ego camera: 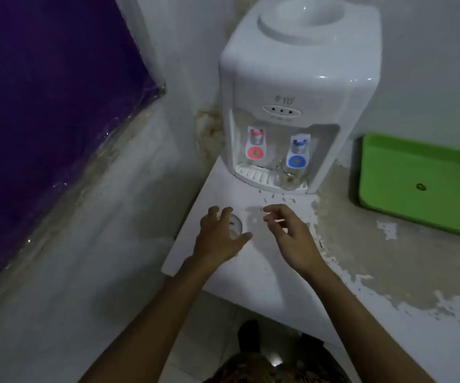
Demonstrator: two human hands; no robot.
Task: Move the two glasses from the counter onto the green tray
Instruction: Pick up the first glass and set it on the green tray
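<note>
Left hand (219, 239) curls around glass (235, 225); right hand (289, 234) loose.

Left hand (219, 236) curled around glass (235, 226) on counter (250, 261), right hand (286, 234) spread beside, green tray (405, 200) well apart

Two hands are in view: the left hand (220, 239) and the right hand (292, 239). Two clear glasses: one glass (235, 226) within the left hand's fingers, a second glass (289, 175) beyond both hands under the blue tap. One water dispenser (292, 87) with two taps. One green tray (422, 183), far right of the right hand.
</note>
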